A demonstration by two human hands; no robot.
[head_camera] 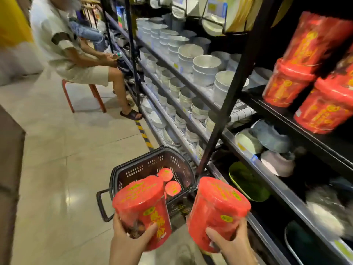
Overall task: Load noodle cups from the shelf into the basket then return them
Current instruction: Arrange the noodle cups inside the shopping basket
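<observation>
My left hand [131, 238] grips a red noodle cup [141, 205] from below, tilted with its lid away from me. A second red noodle cup [217, 209] is held the same way by my right hand [229, 243]. Both cups hover just above the near side of a dark plastic basket [149, 165] standing on the floor. Two more red cups [170, 180] lie inside it, lids up. Several red noodle cups [305, 79] stand stacked on the black shelf at the upper right.
Shelving [235, 85] along the right carries stacks of white bowls [204, 69] and, lower down, dishes and a green tray [246, 180]. A person [76, 54] sits on a red stool [84, 96] farther down the aisle. Tiled floor [66, 159] stretches to the left.
</observation>
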